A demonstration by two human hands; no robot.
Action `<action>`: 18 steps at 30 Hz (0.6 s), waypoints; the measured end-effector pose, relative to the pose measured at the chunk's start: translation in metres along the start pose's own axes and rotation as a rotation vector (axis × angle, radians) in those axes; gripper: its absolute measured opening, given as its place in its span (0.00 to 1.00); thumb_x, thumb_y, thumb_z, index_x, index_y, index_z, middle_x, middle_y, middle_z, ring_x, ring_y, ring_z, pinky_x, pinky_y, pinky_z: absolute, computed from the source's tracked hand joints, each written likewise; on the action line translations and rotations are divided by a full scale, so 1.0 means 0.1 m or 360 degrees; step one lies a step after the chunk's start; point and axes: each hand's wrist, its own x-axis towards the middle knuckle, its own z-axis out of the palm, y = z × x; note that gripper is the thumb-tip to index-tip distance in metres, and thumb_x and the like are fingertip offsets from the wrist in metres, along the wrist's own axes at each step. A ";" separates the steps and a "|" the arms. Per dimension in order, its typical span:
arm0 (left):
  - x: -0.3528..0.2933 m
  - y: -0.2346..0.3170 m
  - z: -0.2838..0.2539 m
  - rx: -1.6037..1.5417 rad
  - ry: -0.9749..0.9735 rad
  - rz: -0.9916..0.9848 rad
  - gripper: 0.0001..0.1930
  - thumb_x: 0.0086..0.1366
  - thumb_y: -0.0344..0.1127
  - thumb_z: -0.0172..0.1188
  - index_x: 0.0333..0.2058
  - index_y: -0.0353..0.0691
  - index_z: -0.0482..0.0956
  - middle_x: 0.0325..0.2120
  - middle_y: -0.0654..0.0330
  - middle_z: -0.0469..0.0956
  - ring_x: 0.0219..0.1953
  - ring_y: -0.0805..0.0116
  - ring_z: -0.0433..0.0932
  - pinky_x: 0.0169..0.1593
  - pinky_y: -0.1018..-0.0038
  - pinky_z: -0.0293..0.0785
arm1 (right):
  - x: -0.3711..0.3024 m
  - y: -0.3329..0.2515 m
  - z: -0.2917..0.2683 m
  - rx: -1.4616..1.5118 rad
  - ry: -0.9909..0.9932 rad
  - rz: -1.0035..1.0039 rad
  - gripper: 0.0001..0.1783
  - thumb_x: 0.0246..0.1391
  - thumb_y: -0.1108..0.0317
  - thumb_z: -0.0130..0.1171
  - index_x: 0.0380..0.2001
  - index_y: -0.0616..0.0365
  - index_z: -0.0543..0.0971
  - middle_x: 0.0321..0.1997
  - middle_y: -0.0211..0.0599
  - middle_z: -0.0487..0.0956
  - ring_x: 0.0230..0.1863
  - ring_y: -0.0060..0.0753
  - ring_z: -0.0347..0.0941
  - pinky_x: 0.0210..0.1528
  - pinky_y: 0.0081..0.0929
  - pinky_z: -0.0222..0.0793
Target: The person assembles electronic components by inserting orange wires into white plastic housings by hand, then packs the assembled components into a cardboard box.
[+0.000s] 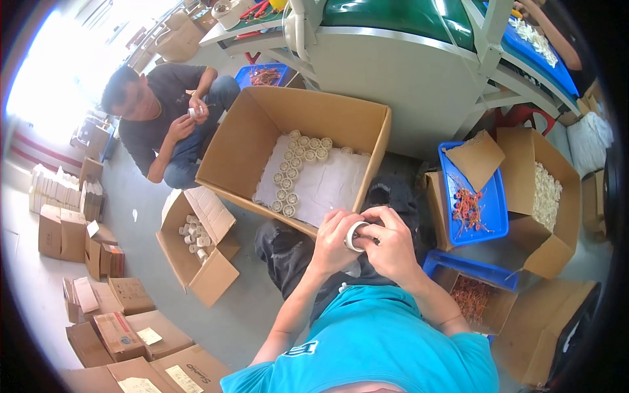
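Above my lap, my left hand (pixel 333 243) is closed around a white round plastic housing (pixel 352 238), its open mouth turned toward my right. At that mouth, my right hand (pixel 393 247) grips the housing, with its fingertips at the opening. What may lie between those fingertips is hidden. Just beyond my hands stands a large open cardboard box (pixel 262 208), lined with white sheet. Several similar white round housings (pixel 290 171) sit in rows inside it, their ribbed faces up.
Left, a smaller carton (pixel 213 278) holds loose white cups. Right are a blue tray (pixel 496 213) with red-wired parts, a carton (pixel 550 252) of small white pieces and a box of red wires (pixel 470 295). A co-worker (pixel 154 108) sits far left, holding a white part. A machine (pixel 393 78) stands behind.
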 end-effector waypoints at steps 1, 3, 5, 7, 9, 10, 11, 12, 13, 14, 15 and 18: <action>0.00 0.00 0.01 -0.0163 -0.0007 -0.0066 0.22 0.42 0.26 0.70 0.39 0.39 0.77 0.34 0.56 0.78 0.38 0.56 0.80 0.47 0.63 0.75 | 0.00 0.00 -0.01 0.0000 0.0005 0.0005 0.11 0.40 0.74 0.67 0.32 0.58 0.85 0.41 0.38 0.78 0.43 0.41 0.75 0.45 0.36 0.74; 0.01 0.01 0.01 -0.0234 -0.0003 -0.0073 0.22 0.42 0.25 0.70 0.40 0.38 0.77 0.34 0.54 0.78 0.37 0.55 0.80 0.41 0.64 0.76 | 0.01 -0.02 -0.03 -0.0020 -0.0063 0.0043 0.10 0.41 0.73 0.67 0.32 0.58 0.85 0.41 0.37 0.78 0.43 0.40 0.75 0.46 0.36 0.74; 0.04 0.05 -0.01 -0.0302 0.0004 -0.0080 0.22 0.42 0.23 0.70 0.40 0.37 0.77 0.34 0.53 0.77 0.35 0.53 0.80 0.35 0.66 0.78 | 0.01 -0.03 -0.04 -0.0005 -0.0052 0.0044 0.10 0.42 0.73 0.66 0.32 0.58 0.85 0.41 0.37 0.78 0.43 0.40 0.76 0.46 0.35 0.74; 0.07 0.07 -0.03 -0.0288 0.0037 -0.0021 0.22 0.43 0.23 0.70 0.40 0.37 0.76 0.34 0.53 0.77 0.34 0.53 0.80 0.34 0.65 0.78 | 0.01 -0.05 -0.04 0.0009 -0.0042 0.0041 0.09 0.42 0.73 0.66 0.32 0.58 0.86 0.42 0.37 0.78 0.43 0.40 0.76 0.46 0.35 0.74; 0.07 0.07 -0.03 -0.0283 0.0025 -0.0015 0.22 0.43 0.23 0.71 0.40 0.37 0.77 0.34 0.53 0.77 0.34 0.53 0.80 0.35 0.65 0.78 | 0.01 -0.06 -0.05 -0.0003 -0.0040 0.0049 0.09 0.42 0.73 0.66 0.32 0.59 0.86 0.41 0.37 0.78 0.43 0.40 0.76 0.46 0.35 0.74; 0.06 0.07 -0.04 -0.0279 0.0014 -0.0012 0.22 0.43 0.24 0.71 0.40 0.37 0.77 0.34 0.53 0.77 0.34 0.53 0.80 0.35 0.66 0.78 | 0.02 -0.07 -0.05 -0.0001 -0.0036 0.0047 0.09 0.42 0.73 0.66 0.32 0.59 0.86 0.41 0.37 0.78 0.43 0.40 0.76 0.46 0.35 0.74; 0.06 0.07 -0.04 -0.0276 0.0011 -0.0009 0.22 0.43 0.24 0.71 0.40 0.37 0.77 0.34 0.53 0.77 0.34 0.53 0.80 0.35 0.66 0.78 | 0.01 -0.07 -0.05 -0.0005 -0.0024 0.0045 0.09 0.42 0.73 0.66 0.31 0.58 0.86 0.41 0.37 0.78 0.42 0.39 0.76 0.45 0.35 0.74; 0.06 0.08 -0.03 -0.0266 0.0040 -0.0013 0.22 0.43 0.24 0.71 0.40 0.37 0.76 0.34 0.53 0.77 0.33 0.53 0.81 0.34 0.66 0.78 | 0.01 -0.07 -0.04 -0.0009 -0.0012 0.0044 0.08 0.42 0.73 0.65 0.30 0.57 0.86 0.40 0.36 0.79 0.41 0.39 0.76 0.45 0.36 0.74; 0.05 0.09 -0.01 -0.0259 0.0070 -0.0017 0.22 0.44 0.24 0.71 0.41 0.37 0.76 0.34 0.53 0.77 0.33 0.53 0.81 0.34 0.66 0.78 | 0.01 -0.06 -0.04 -0.0008 -0.0007 0.0044 0.08 0.42 0.73 0.65 0.30 0.57 0.86 0.40 0.36 0.79 0.41 0.39 0.76 0.45 0.36 0.74; 0.05 0.09 0.00 -0.0259 0.0067 -0.0014 0.22 0.44 0.24 0.71 0.41 0.37 0.76 0.34 0.53 0.77 0.33 0.53 0.81 0.34 0.66 0.78 | 0.00 -0.03 -0.01 0.0073 0.0034 0.0078 0.08 0.42 0.73 0.66 0.30 0.57 0.86 0.40 0.36 0.79 0.41 0.40 0.76 0.45 0.35 0.74; 0.04 0.08 0.02 -0.0229 0.0102 0.0012 0.22 0.43 0.24 0.71 0.41 0.37 0.76 0.34 0.53 0.78 0.33 0.53 0.81 0.34 0.66 0.78 | -0.01 0.00 0.02 0.0154 0.0075 0.0113 0.08 0.41 0.74 0.66 0.29 0.57 0.87 0.40 0.37 0.80 0.41 0.40 0.77 0.45 0.34 0.74; 0.04 0.07 0.06 -0.0155 0.0140 0.0050 0.23 0.43 0.24 0.71 0.41 0.37 0.76 0.34 0.52 0.78 0.32 0.53 0.81 0.33 0.67 0.79 | -0.02 0.09 0.07 0.0375 0.0143 0.0175 0.09 0.39 0.75 0.68 0.29 0.56 0.87 0.41 0.37 0.80 0.41 0.38 0.77 0.46 0.31 0.74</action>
